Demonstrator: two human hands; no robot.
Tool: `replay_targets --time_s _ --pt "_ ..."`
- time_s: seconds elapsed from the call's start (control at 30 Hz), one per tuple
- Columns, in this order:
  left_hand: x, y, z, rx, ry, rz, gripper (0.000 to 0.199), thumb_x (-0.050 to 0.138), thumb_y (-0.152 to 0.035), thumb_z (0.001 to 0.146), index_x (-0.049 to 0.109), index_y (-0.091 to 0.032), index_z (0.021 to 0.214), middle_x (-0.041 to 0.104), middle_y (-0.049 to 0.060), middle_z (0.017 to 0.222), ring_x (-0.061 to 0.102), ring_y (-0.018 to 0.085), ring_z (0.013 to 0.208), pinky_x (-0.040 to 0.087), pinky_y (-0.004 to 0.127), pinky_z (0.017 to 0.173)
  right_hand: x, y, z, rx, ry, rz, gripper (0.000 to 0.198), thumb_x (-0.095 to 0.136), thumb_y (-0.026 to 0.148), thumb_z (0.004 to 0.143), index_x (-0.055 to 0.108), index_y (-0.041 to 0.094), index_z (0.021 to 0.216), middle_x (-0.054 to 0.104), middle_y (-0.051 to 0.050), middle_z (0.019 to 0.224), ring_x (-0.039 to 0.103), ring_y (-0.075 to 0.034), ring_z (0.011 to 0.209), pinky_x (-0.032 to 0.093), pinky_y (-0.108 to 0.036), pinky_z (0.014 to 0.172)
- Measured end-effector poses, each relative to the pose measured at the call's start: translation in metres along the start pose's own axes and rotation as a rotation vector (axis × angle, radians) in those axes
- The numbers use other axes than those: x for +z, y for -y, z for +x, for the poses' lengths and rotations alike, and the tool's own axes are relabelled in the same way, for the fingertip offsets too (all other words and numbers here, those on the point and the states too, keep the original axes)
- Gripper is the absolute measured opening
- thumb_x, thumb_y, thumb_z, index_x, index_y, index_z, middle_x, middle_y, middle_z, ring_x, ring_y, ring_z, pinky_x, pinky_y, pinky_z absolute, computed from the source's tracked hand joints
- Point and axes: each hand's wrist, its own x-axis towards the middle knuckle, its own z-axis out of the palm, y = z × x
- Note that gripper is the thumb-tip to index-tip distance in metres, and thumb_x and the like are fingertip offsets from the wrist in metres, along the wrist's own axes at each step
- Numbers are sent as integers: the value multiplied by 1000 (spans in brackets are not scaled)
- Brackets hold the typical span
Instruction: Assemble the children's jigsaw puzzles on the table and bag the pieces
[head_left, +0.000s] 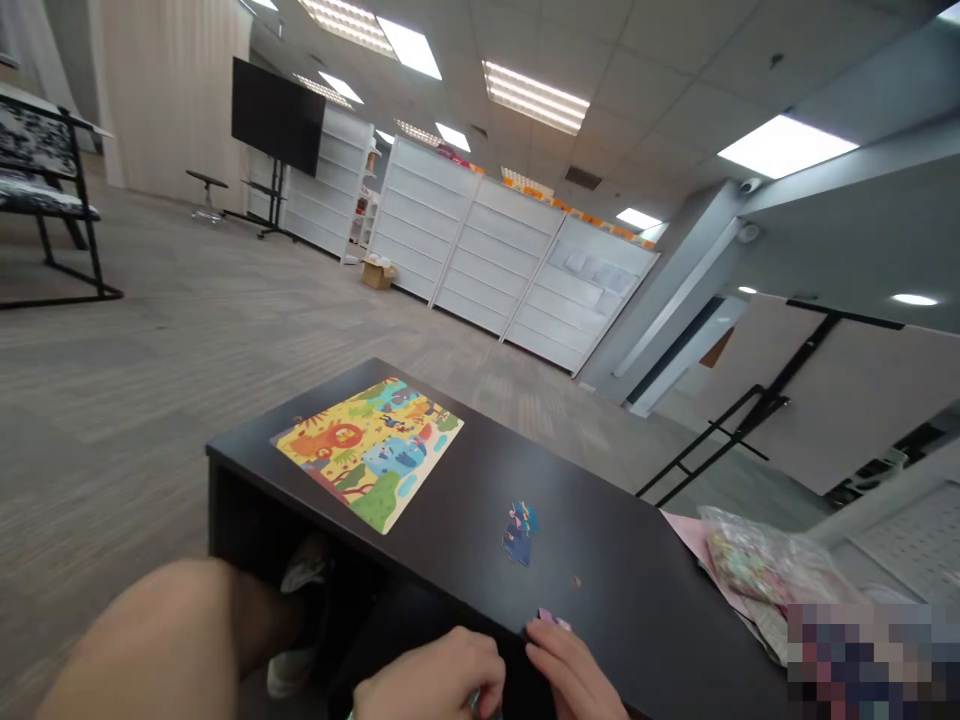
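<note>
My left hand (431, 678) is curled closed just off the near edge of the dark table (600, 540). A bit of something greyish shows at its fingers, too small to make out. At that edge, my right hand (574, 672) has its fingers stretched out, touching a small purple puzzle piece (553, 617); its thumb is hidden. Farther in lie blue puzzle pieces (517, 540), one overlapping or joined to another; I cannot tell which. To the left, a colourful picture board (360, 445) with a lion and other animals lies flat.
A tiny brownish bit (576, 580) lies on the table. At the right end are a clear plastic bag (765, 560) and papers. My bare knee (150, 640) is at the lower left. Beyond stand white shelves (487, 250), a screen (277, 115) and an easel board (847, 390).
</note>
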Motion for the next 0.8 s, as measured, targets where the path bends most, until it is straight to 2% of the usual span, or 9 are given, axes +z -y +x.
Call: replay_targets --time_s 0.1,0.13,0.3,0.37,0.43,0.47,0.53,0.67,0.8 --pt "5 0 0 25 -8 -6 24 64 -5 67 47 -22 69 57 -5 83 53 14 77 40 21 68 -1 1 31 103 -100 31 45 45 10 99 60 28 137 69 -7 134 65 -23 124 57 -39 105" --pt "6 0 0 32 -5 -11 25 65 -5 66 47 -22 70 57 -5 83 53 14 76 39 21 65 1 -1 47 133 -86 32 44 43 10 100 60 27 138 67 -7 137 62 -23 128 54 -42 108" --pt "0 1 0 20 -2 -24 24 59 0 68 48 -21 67 57 -4 79 54 13 73 40 19 65 15 -20 110 146 192 21 39 52 17 97 63 22 134 60 -13 144 53 -26 137 46 -49 114" --pt "-3 1 -1 12 11 -28 23 59 -1 70 48 -21 66 58 -4 79 53 13 71 42 19 66 19 -28 118 225 251 -32 49 59 22 92 57 24 141 47 -14 155 39 -32 147 39 -56 116" --pt "-5 1 -2 9 11 -24 23 60 -2 69 48 -21 67 58 -4 80 53 13 72 42 20 67 21 -33 120 380 310 -81 61 63 30 90 48 25 149 32 -16 164 22 -38 152 31 -64 116" --pt "-5 1 -2 5 7 -19 23 60 -2 68 48 -21 68 58 -4 81 54 13 72 42 20 67 20 -34 120 447 354 -84 64 63 34 91 45 24 151 29 -17 165 19 -40 153 28 -66 117" --pt "-4 0 -4 -6 -4 -13 24 59 -1 66 47 -22 69 59 -4 82 54 14 74 41 21 68 19 -31 117 493 435 -40 59 58 37 94 46 23 151 33 -17 163 23 -38 152 26 -65 118" --pt "-7 0 -7 -28 -21 -15 22 56 -3 65 48 -23 71 59 -3 83 54 16 78 40 23 68 10 -7 94 374 406 35 48 52 33 99 52 26 146 42 -10 159 29 -32 151 37 -56 119" --pt "-14 -4 -11 -38 -47 12 22 54 -3 63 48 -23 72 58 -3 83 53 17 82 40 24 70 -2 17 51 235 374 -35 51 54 27 98 49 26 148 43 -9 159 34 -32 149 44 -52 116"
